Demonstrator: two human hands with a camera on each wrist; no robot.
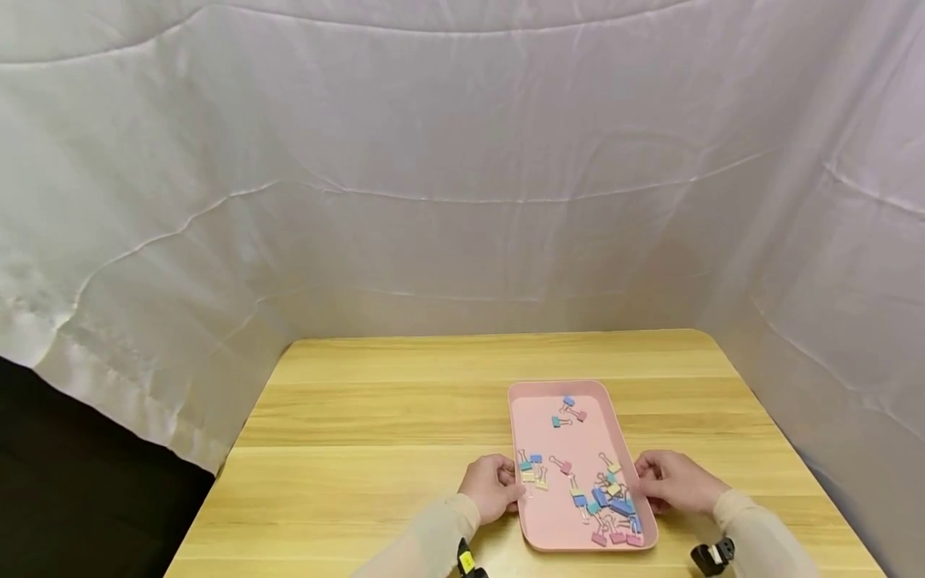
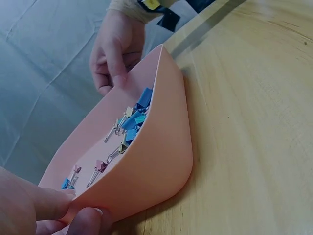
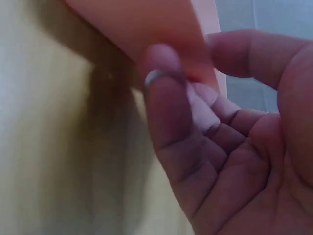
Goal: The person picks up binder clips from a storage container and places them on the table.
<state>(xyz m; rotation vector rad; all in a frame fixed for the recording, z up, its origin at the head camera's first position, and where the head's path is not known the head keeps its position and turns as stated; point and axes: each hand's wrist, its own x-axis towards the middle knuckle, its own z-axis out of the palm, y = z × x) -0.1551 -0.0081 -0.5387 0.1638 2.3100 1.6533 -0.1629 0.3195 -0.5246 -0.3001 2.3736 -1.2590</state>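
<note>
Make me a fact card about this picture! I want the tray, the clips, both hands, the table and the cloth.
Tray: pink, longer than wide
Clips: blue, teal, pink and yellow; biggest bunch at the tray's near right
Left hand: holds the tray's left side
Right hand: holds its right side
Table: wooden
Cloth: pale, wrinkled, behind the table

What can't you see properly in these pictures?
Some binder clips: in the head view, heaped ones cover each other, so I can't count them exactly.
The underside of the pink tray: in the head view, its own floor hides it.
Part of the left hand: in the left wrist view, the picture's edge cuts it off.
The grain of the table: in the right wrist view, it's too blurred.
</note>
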